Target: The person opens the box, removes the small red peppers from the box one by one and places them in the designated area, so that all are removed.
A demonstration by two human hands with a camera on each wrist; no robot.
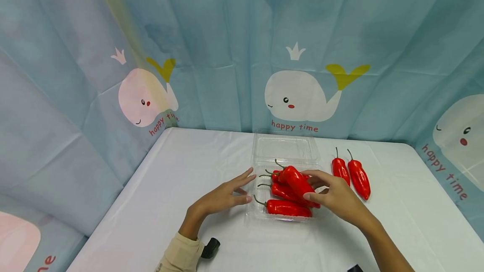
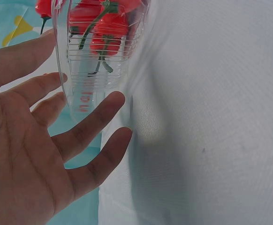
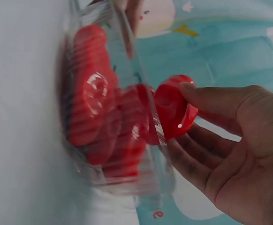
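Note:
A clear plastic clamshell box (image 1: 249, 213) stands with its lid folded back, several red peppers (image 1: 288, 208) with green stems lying in its base. Over these, my right hand (image 1: 334, 196) pinches one red pepper (image 1: 296, 180) between thumb and fingers near its blunt end, its stem pointing up and left. In the right wrist view the held pepper (image 3: 178, 104) sits at the box rim. My left hand (image 1: 225, 196) is beside the box's left side, fingers spread and holding nothing. The left wrist view shows its fingertips right at the box wall (image 2: 61, 61).
Two more red peppers (image 1: 360, 179) lie on the white tablecloth (image 1: 401, 221) right of the box. The open lid (image 1: 286, 148) lies toward the back edge. A blue curtain with whale prints (image 1: 295, 95) hangs behind the table. A black wrist device (image 1: 210, 248) is by the left sleeve.

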